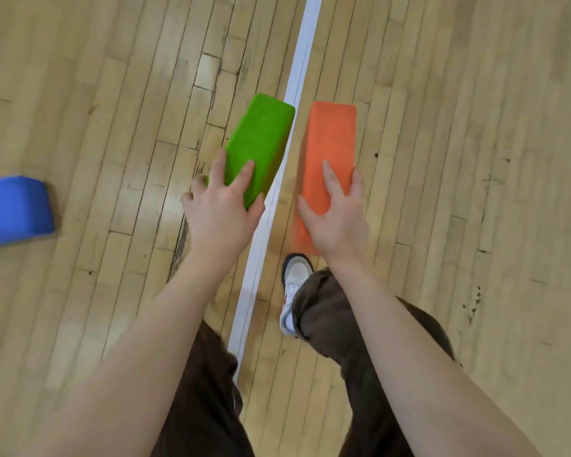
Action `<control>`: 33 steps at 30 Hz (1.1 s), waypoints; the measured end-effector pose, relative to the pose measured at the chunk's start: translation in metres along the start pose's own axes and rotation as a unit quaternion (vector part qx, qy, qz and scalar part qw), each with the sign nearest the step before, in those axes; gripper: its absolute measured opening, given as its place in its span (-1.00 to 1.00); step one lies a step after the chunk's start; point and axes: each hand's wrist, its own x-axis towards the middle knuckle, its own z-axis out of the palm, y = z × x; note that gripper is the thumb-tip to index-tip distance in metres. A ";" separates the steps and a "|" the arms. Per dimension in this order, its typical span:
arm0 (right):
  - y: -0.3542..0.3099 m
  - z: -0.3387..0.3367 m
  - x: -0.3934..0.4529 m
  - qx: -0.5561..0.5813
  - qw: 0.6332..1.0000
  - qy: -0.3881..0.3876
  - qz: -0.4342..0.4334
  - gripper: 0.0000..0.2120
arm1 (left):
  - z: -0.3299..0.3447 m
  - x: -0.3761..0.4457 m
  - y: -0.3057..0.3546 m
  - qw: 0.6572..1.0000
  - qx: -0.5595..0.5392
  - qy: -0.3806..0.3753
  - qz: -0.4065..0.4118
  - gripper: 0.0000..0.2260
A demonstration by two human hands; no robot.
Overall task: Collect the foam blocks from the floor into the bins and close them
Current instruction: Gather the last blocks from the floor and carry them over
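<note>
My left hand (223, 206) grips the near end of a green foam block (261, 140), fingers across its top and thumb on its right side. An orange foam block (330, 140) is held at its near end by my right hand (337, 216), thumb on the left face and fingers on the top and right side. Both blocks are carried above the wooden floor, side by side, pointing away from me. A blue foam block (14, 209) lies on the floor at the left edge. No bin is in view.
A white painted line (294, 90) runs along the wooden gym floor between the two held blocks. My brown trouser legs and a white shoe (294, 285) are below the hands.
</note>
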 end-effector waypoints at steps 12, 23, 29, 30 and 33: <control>-0.048 -0.250 -0.231 0.061 0.986 0.043 0.153 -0.34 | -0.246 -0.163 0.122 0.985 -0.022 -0.046 0.167 -0.53; 0.042 -0.295 -0.462 0.190 0.852 0.241 0.425 -0.36 | -0.240 -0.317 0.248 0.879 0.023 -0.184 0.439 -0.56; 0.129 -0.322 -0.548 0.237 0.733 0.323 0.550 -0.37 | -0.198 -0.396 0.372 0.765 0.078 -0.214 0.603 -0.55; 0.146 -0.326 -0.558 0.241 0.714 0.335 0.566 -0.37 | -0.187 -0.409 0.394 0.749 0.079 -0.217 0.621 -0.55; 0.206 -0.348 -0.581 0.259 0.668 0.367 0.593 -0.37 | -0.156 -0.445 0.467 0.720 0.079 -0.240 0.647 -0.55</control>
